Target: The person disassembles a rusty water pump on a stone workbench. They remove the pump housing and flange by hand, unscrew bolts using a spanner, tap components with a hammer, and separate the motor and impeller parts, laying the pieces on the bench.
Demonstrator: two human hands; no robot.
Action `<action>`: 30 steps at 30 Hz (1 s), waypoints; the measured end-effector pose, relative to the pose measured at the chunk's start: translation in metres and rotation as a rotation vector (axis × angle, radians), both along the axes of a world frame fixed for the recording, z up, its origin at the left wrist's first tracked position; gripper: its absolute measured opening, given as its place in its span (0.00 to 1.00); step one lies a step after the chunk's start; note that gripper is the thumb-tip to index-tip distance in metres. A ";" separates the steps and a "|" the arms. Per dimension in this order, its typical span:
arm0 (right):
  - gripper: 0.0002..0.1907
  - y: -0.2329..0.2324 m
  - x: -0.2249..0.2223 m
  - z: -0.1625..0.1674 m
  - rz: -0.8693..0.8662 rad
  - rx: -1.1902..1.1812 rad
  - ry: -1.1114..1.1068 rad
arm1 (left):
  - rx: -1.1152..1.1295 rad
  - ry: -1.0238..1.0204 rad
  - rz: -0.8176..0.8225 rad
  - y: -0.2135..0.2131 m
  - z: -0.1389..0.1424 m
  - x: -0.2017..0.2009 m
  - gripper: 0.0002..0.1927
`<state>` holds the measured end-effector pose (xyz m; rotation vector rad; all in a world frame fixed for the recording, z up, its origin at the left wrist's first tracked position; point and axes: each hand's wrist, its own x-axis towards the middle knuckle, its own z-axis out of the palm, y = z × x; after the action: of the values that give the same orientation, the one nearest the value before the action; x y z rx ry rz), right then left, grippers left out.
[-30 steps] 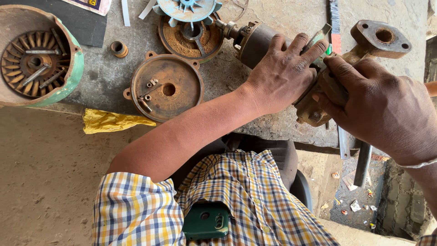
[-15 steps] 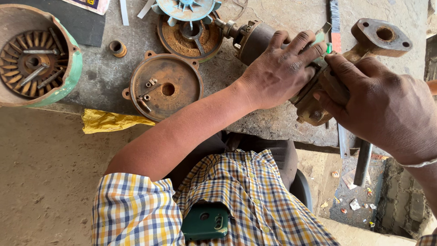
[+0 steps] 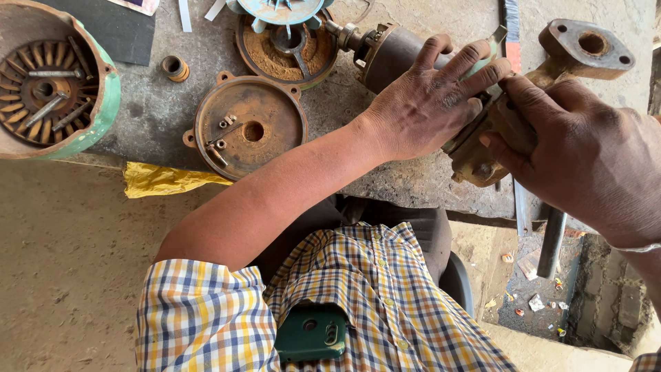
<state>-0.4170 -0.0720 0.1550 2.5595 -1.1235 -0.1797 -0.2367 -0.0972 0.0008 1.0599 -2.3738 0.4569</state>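
Rusty pump body (image 3: pixel 482 148) sits gripped by both hands, left hand (image 3: pixel 427 103) at nine o'clock, right hand (image 3: pixel 585 151) at three, on the bench (image 3: pixel 158 110).

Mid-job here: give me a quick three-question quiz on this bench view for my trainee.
1. True or false: both hands rest on the rusty pump housing at the bench edge.
2. Which lies nearest the round end cover? A) yellow cloth B) flanged pipe outlet C) green phone
3. Fill in: the green-rimmed motor casing sits at the bench's far ____ in the picture.

Key
1. True: left hand lies over it, right hand grips its side.
2. A
3. left
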 end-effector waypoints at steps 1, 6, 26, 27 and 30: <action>0.33 0.000 0.000 0.000 0.032 -0.016 -0.020 | 0.019 0.012 0.007 0.000 0.001 -0.001 0.13; 0.31 0.004 0.001 0.000 0.048 -0.055 -0.009 | 0.140 0.094 0.013 0.003 0.005 -0.006 0.10; 0.30 -0.009 -0.006 -0.005 0.079 -0.052 -0.064 | 0.125 0.200 0.018 -0.010 0.002 -0.019 0.07; 0.30 -0.009 -0.006 -0.005 0.071 -0.042 -0.067 | 0.127 0.184 0.027 -0.009 0.003 -0.020 0.07; 0.31 -0.008 -0.008 -0.006 0.071 -0.024 -0.086 | 0.064 0.095 0.067 -0.007 0.007 -0.022 0.09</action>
<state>-0.4249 -0.0801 0.1491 2.6037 -1.0556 -0.0388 -0.2588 -0.1040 0.0076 1.1671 -2.2883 0.3484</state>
